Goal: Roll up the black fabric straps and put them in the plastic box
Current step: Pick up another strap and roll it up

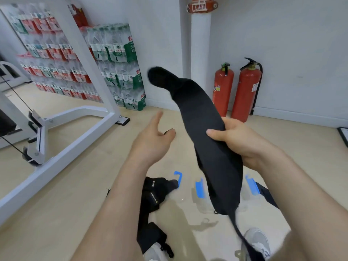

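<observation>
Black fabric strap [197, 113], wide and padded, gripped mid-length by the right hand [239, 140], thumb and fingers curled round it; the left hand [152, 136], just beside it, is spread and holds nothing. Long axis steep: the rounded end rises above both hands and leans toward the left one, while the narrow tail hangs below the right wrist, past the plastic box [200, 189] beneath the hands. Probably light, soft and limp; best pinched at one end to start the roll.

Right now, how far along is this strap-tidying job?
Barely begun. Done: nothing I can see; no rolled strap shows in the clear plastic box. In hand: the right hand grips one black strap, unrolled and dangling; the left hand is open beside it. Left: roll it, box it, then the second strap lying loose on the floor.
</observation>
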Available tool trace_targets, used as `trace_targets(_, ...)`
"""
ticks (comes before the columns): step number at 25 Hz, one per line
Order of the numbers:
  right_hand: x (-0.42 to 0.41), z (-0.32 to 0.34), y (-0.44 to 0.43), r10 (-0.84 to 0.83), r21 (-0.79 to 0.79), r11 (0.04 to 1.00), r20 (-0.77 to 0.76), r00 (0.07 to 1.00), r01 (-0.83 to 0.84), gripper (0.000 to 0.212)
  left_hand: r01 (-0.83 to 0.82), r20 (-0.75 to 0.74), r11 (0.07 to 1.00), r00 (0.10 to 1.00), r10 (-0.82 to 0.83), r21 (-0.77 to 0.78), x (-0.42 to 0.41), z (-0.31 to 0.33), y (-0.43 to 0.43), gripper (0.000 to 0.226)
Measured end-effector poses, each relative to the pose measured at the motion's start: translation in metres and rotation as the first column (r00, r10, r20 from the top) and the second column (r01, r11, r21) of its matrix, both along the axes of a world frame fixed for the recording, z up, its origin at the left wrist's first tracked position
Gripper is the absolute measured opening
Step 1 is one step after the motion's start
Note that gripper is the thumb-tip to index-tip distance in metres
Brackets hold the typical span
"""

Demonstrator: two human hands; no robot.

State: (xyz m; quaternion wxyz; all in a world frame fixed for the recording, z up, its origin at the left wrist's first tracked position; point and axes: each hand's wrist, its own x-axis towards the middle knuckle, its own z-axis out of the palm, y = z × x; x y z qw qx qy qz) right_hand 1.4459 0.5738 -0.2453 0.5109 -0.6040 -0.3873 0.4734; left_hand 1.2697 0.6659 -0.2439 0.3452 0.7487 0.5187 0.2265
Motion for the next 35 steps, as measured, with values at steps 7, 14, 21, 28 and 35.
trace_targets(7,-0.006,-0.011,0.015,-0.379,0.027,0.925,0.037,0.925,0.378,0.027,0.206,0.472,0.952,0.878,-0.076,-0.228,0.054,-0.030,-0.065,0.021)
trace_targets(14,-0.033,-0.009,0.005,0.127,-0.033,0.992,0.217,0.968,-0.123,0.025,-0.129,0.798,0.952,0.521,0.303,-0.278,0.035,-0.016,-0.018,0.014)
trace_targets(21,-0.040,-0.022,0.021,-0.320,0.108,0.944,0.074,0.945,0.311,0.020,-0.036,0.550,0.946,0.806,0.217,-0.321,0.047,-0.024,-0.040,0.023)
trace_targets(28,-0.022,-0.001,0.013,-0.414,0.027,0.901,-0.252,0.875,0.434,0.024,0.163,0.461,0.933,0.887,0.002,-0.319,0.033,-0.024,-0.031,0.014)
trace_targets(35,-0.044,-0.002,-0.008,0.103,0.034,0.993,0.263,0.959,-0.116,0.069,0.002,0.584,0.896,0.759,0.288,-0.445,0.021,-0.011,-0.015,0.017)
